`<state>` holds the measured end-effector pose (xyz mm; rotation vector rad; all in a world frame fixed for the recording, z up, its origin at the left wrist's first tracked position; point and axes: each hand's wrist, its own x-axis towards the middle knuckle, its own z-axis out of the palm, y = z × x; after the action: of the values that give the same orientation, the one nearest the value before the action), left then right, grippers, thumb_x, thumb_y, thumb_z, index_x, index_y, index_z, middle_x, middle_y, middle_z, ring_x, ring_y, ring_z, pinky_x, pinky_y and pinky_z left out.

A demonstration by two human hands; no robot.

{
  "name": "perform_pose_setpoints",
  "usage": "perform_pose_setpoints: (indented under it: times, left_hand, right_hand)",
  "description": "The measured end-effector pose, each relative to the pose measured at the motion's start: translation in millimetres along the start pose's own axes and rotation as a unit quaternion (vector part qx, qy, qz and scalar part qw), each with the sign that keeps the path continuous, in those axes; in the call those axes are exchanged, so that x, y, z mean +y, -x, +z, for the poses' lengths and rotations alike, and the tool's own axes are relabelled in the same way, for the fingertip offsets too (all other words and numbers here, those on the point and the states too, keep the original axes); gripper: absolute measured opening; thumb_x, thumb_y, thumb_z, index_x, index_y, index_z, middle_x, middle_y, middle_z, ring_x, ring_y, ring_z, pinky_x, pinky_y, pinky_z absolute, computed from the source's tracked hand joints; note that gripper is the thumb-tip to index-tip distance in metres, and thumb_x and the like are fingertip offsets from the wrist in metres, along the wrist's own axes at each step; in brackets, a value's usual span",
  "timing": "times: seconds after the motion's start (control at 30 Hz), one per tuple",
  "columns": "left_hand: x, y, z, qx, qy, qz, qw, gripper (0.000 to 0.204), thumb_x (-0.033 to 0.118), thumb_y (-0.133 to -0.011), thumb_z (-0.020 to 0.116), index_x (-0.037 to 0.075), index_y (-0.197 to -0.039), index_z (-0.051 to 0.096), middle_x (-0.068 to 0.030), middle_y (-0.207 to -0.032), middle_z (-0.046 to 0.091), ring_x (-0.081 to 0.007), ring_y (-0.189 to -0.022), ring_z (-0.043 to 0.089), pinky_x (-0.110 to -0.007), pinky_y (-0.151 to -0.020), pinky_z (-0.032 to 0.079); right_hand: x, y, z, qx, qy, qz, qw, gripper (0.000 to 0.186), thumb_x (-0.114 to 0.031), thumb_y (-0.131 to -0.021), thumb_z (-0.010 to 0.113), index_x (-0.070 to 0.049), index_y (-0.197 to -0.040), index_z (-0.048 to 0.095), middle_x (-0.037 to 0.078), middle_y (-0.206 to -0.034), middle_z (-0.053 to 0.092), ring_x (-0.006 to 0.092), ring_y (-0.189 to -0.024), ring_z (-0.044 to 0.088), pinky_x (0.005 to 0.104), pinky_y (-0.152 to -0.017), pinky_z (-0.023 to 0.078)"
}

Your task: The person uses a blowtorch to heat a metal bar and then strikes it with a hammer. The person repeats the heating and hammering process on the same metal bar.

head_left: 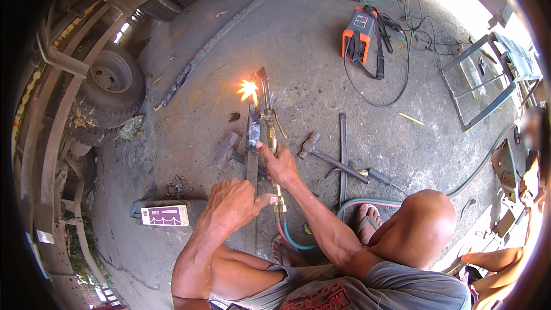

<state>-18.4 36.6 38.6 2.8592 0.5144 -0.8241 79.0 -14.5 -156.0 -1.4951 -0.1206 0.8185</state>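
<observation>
The right hand (279, 165)'s grip is wrapped around the torch (271, 132), its thumb beside the flat metal bar (253, 132). The left hand (231, 204) has its fingers curled over the bar's lower stretch, its thumb at the torch's rear fittings; I cannot tell whether that fist is clamped on the bar. The bar runs just left of the torch, its far end at the bright flame (248, 90), ahead of both hands. Heat travelling down the bar could burn the right thumb, and a slack hold could let the flame swing. Stray sparks could reach the hoses (294, 244) or the sandalled foot (368, 224).
</observation>
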Motion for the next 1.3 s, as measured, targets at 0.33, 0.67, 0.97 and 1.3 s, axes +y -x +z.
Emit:
perform_pose_setpoints:
  times: [0.33, 0.67, 0.97, 1.3]
  left_hand:
    - [-3.2, -2.5, 2.8, 0.003, 0.007, 0.005, 1.000, 0.079, 0.066, -0.093, 0.065, -0.010, -0.075, 0.071, -0.0357, -0.077, 0.067, -0.0521, -0.083, 0.069, -0.057, -0.079, 0.053]
    - [-9.7, -11.7, 6.6, -0.005, 0.010, -0.025, 1.000, 0.071, 0.057, -0.101, 0.059, -0.009, -0.080, 0.073, -0.0350, -0.082, 0.068, -0.0521, -0.087, 0.069, -0.058, -0.084, 0.052]
    - [-3.9, -12.7, 0.1, -0.023, 0.011, -0.036, 0.999, 0.056, 0.040, -0.105, 0.057, -0.008, -0.083, 0.076, -0.0333, -0.081, 0.070, -0.0510, -0.085, 0.071, -0.057, -0.084, 0.055]
    - [-4.6, -11.0, 3.7, -0.006, 0.013, -0.032, 0.999, 0.058, 0.037, -0.107, 0.051, -0.010, -0.079, 0.072, -0.0365, -0.084, 0.066, -0.0535, -0.087, 0.068, -0.058, -0.087, 0.052]
  right_hand:
    - [-0.7, -3.6, 2.8, 0.011, -0.009, -0.015, 1.000, 0.055, -0.056, -0.097, 0.069, -0.002, -0.093, 0.056, 0.003, -0.061, 0.055, 0.0151, -0.049, 0.057, 0.0343, -0.046, 0.049]
    - [-10.6, -3.5, 2.3, -0.003, -0.013, 0.001, 1.000, 0.056, -0.056, -0.096, 0.070, -0.002, -0.094, 0.057, 0.003, -0.062, 0.056, 0.0153, -0.052, 0.058, 0.0344, -0.048, 0.050]
    - [-10.4, -4.6, 1.6, 0.003, -0.026, 0.004, 1.000, 0.057, -0.057, -0.096, 0.071, -0.001, -0.094, 0.056, 0.004, -0.062, 0.056, 0.0151, -0.051, 0.058, 0.0345, -0.048, 0.050]
    - [-10.5, -7.2, -0.6, 0.008, -0.024, -0.002, 1.000, 0.057, -0.053, -0.096, 0.070, 0.004, -0.094, 0.061, 0.009, -0.062, 0.061, 0.0204, -0.052, 0.065, 0.0391, -0.051, 0.053]
